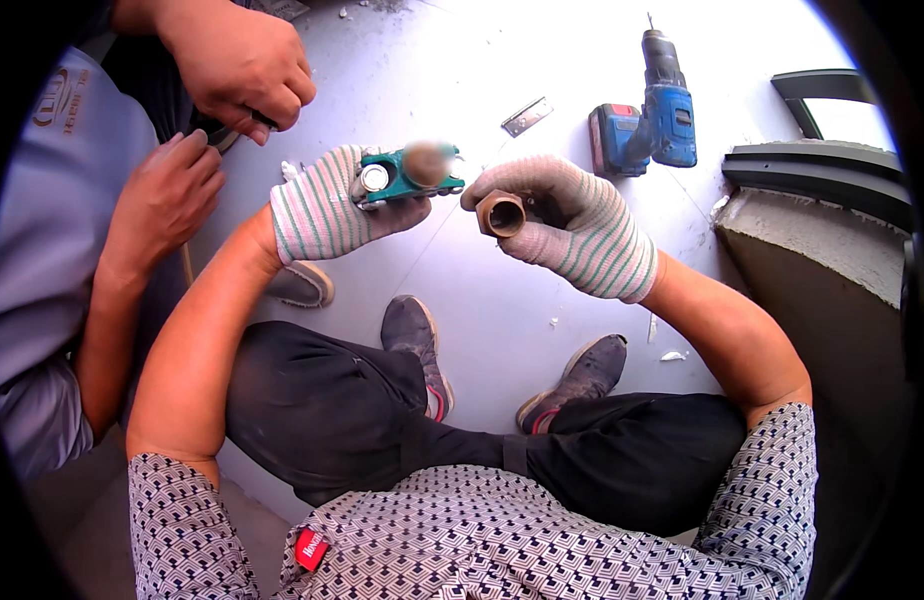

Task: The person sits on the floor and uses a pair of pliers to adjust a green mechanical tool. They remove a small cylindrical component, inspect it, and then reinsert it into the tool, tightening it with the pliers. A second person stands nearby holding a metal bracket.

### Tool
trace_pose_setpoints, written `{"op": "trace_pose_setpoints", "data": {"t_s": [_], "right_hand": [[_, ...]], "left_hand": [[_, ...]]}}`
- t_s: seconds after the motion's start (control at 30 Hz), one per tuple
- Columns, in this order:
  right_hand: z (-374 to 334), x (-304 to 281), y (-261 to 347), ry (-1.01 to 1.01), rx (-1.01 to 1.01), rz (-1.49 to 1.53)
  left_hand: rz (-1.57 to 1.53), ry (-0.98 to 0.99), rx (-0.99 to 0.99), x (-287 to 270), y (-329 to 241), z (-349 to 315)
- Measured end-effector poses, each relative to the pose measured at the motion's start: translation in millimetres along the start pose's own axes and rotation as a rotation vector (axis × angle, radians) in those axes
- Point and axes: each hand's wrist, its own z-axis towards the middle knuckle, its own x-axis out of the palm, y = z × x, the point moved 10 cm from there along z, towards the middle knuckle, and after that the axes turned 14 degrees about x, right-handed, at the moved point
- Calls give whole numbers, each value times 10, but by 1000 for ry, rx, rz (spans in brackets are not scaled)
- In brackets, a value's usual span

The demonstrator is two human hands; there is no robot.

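Note:
Both my hands wear striped knit gloves. My left hand (327, 205) holds a small green tool body (407, 178) with a round metal opening at its near end; its far part is blurred. My right hand (572, 225) grips a short brass-coloured tube piece (501, 213), its open end facing me. The two parts sit a few centimetres apart above the pale floor, in front of my knees.
A blue cordless drill (654, 120) lies on the floor (482, 70) beyond my right hand, a small metal plate (527, 116) next to it. A dark frame and concrete ledge (822, 230) stand at right. Another person's bare hands (237, 60) work at upper left.

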Motion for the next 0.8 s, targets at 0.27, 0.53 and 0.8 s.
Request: {"op": "trace_pose_setpoints", "data": {"t_s": [0.27, 0.53, 0.8], "right_hand": [[-36, 53, 29, 52, 73, -45], [-68, 120, 66, 26, -26, -30], [-82, 157, 27, 77, 47, -17]], "left_hand": [[-51, 10, -13, 34, -16, 8], [-89, 69, -69, 61, 61, -28], [-125, 62, -122, 118, 111, -46]]}}
